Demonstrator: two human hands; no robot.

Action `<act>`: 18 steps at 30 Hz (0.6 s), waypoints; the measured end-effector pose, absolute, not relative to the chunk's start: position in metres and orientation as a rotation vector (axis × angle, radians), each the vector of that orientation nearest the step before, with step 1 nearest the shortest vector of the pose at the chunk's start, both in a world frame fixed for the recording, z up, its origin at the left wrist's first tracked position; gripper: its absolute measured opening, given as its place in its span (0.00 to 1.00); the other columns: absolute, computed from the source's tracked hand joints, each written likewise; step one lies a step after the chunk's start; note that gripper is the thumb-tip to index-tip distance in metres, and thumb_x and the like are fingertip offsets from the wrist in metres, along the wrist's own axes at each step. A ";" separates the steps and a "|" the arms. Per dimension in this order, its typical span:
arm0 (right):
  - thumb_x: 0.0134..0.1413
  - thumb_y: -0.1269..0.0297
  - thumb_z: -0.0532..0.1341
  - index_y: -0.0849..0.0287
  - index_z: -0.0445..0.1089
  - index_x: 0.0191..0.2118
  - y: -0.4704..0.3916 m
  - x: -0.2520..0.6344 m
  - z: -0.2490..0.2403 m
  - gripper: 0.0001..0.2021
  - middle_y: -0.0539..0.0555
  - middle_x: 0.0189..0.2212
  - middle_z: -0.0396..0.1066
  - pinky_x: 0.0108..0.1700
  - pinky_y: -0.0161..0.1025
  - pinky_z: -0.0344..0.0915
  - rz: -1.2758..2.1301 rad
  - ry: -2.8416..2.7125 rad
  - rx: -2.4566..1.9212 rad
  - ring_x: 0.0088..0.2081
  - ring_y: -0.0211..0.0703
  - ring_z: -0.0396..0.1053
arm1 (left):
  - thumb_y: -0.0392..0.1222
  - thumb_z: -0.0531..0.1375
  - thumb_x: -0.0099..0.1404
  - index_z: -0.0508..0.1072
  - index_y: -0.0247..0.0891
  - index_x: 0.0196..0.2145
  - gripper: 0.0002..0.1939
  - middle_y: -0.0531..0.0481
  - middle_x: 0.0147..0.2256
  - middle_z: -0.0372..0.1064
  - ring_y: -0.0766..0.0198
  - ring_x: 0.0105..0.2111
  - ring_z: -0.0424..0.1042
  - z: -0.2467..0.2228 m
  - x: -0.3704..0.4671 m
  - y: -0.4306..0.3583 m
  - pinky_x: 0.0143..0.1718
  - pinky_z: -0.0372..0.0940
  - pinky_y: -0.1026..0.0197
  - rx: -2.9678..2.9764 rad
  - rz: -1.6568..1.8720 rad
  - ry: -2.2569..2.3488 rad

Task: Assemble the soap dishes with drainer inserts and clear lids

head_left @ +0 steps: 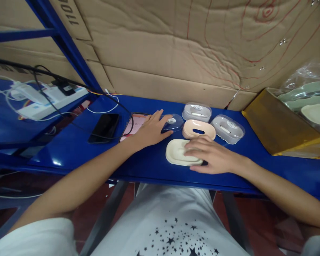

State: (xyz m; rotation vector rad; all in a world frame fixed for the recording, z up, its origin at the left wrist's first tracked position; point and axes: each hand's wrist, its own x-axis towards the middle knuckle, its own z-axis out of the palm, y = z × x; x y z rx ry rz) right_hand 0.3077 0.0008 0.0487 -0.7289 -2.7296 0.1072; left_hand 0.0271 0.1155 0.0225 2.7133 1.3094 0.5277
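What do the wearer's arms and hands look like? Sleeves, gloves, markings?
Left hand and right hand are both bare: no gloves, rings or watch visible. Forearms uncovered. The left sleeve is short, white and plain; the right sleeve is pale, mostly cut off at the frame edge. White shirt has dark stars on the front.

Cream oval plastic dish (174, 152) smooth; left clear oval plastic lid (178, 123) glossy; far brown cardboard sheet (154, 42) creased.

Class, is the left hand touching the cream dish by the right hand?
Apart: the head view shows blue tabletop between the left hand and the cream dish.
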 end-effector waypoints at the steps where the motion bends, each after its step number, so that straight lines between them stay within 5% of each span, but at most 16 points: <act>1: 0.71 0.49 0.64 0.55 0.75 0.61 0.006 0.312 0.054 0.21 0.62 0.61 0.77 0.66 0.59 0.62 0.121 -2.699 -0.769 0.63 0.58 0.72 | 0.53 0.62 0.76 0.61 0.41 0.73 0.34 0.30 0.76 0.50 0.34 0.76 0.53 0.024 0.027 0.116 0.72 0.55 0.32 2.707 0.546 1.300; 9: 0.72 0.40 0.58 0.52 0.64 0.73 0.042 0.368 0.050 0.32 0.66 0.68 0.69 0.65 0.67 0.59 -0.088 -2.494 -1.286 0.66 0.69 0.68 | 0.57 0.61 0.77 0.67 0.42 0.69 0.29 0.35 0.72 0.59 0.40 0.73 0.58 0.042 0.027 0.106 0.72 0.54 0.35 2.792 0.690 0.776; 14: 0.73 0.40 0.57 0.53 0.65 0.71 0.040 0.367 0.041 0.32 0.68 0.69 0.68 0.66 0.69 0.53 -0.107 -2.538 -1.337 0.67 0.70 0.67 | 0.66 0.73 0.63 0.62 0.50 0.73 0.48 0.37 0.76 0.50 0.32 0.75 0.50 0.044 0.027 0.089 0.74 0.48 0.28 2.792 0.359 0.506; 18: 0.73 0.40 0.58 0.53 0.68 0.69 0.031 0.355 0.047 0.30 0.66 0.66 0.71 0.61 0.61 0.60 -0.074 -2.454 -1.308 0.65 0.66 0.70 | 0.61 0.75 0.61 0.59 0.51 0.76 0.52 0.36 0.77 0.48 0.30 0.76 0.49 0.039 0.031 0.079 0.75 0.44 0.26 2.781 0.362 0.469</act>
